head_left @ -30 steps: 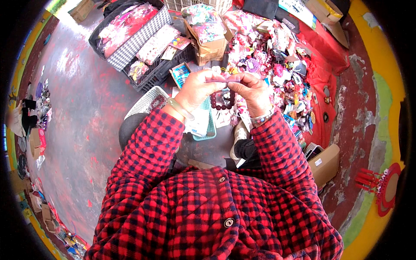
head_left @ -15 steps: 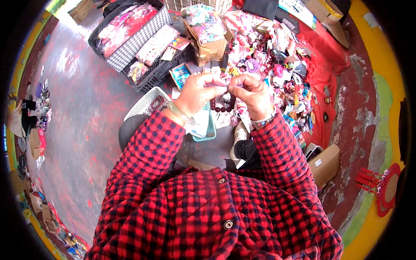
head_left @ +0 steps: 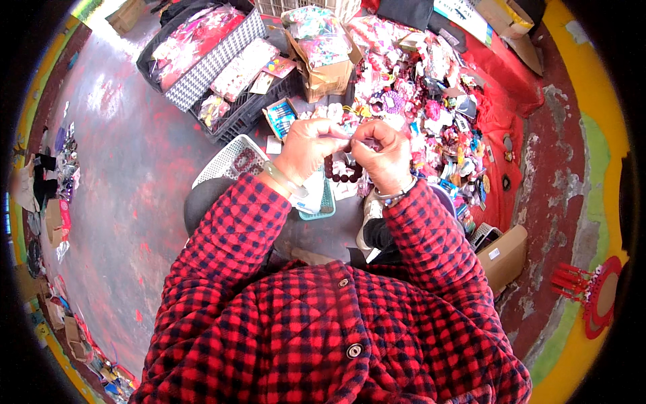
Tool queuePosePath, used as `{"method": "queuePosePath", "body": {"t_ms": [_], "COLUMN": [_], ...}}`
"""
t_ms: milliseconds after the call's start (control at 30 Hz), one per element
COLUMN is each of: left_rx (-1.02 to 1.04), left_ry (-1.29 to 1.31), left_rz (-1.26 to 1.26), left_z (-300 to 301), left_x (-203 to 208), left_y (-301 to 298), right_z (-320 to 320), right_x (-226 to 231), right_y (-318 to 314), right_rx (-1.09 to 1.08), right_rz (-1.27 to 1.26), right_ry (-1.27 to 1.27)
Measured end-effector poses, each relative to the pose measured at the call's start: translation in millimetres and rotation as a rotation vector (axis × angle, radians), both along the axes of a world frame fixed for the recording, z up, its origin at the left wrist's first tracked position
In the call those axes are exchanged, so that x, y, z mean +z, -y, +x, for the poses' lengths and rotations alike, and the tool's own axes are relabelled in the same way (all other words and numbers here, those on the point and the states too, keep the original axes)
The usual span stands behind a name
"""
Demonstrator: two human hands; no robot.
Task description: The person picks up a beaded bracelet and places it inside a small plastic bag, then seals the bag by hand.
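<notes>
We reckon the dark bead strand (head_left: pixel 344 178), dangling from the pinched fingers (head_left: pixel 327 126) of our left hand (head_left: pixel 303 151) and right hand (head_left: pixel 389 161), is light, floppy and slick, so best held up top.

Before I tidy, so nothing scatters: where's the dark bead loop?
Head view, upper middle: the bead loop hangs between left hand and right hand.

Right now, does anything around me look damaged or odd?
Yes: the maroon painted wall on your right looks damaged, its paint flaked in pale patches. The dark beaded bracelet between your bare left hand and right hand shows no obvious damage.
</notes>
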State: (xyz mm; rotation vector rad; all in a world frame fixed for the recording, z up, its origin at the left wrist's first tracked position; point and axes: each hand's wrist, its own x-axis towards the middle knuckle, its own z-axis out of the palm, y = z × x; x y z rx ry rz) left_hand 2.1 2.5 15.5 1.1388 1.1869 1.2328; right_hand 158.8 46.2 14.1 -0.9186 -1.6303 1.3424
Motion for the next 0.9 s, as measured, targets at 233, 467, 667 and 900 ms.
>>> {"method": "queuePosePath", "body": {"t_ms": [233,467,667,900], "left_rx": [-0.061,-0.098,-0.169,-0.200], "left_ry": [0.228,-0.063,0.099,0.152], "left_rz": [-0.108,0.057,0.056,-0.008], "left_z": [-7.6,-5.2,-11.6,-16.6], "left_x": [-11.8,-11.6,5.4,4.1], "left_y": [-9.7,-8.0,-1.9,-4.0], "right_z": [15.9,15.5,10.4,18.9], "right_x": [6.1,4.3,23.0,11.8], "right_y": [-23.0,-18.9,-3.9,-14.7], "right_rx": [0.245,0.191,0.192,0.307], "right_rz": [-0.423,-0.357,-0.362,-0.631], "right_ry": [-0.089,-0.014,-0.157,-0.299]}}
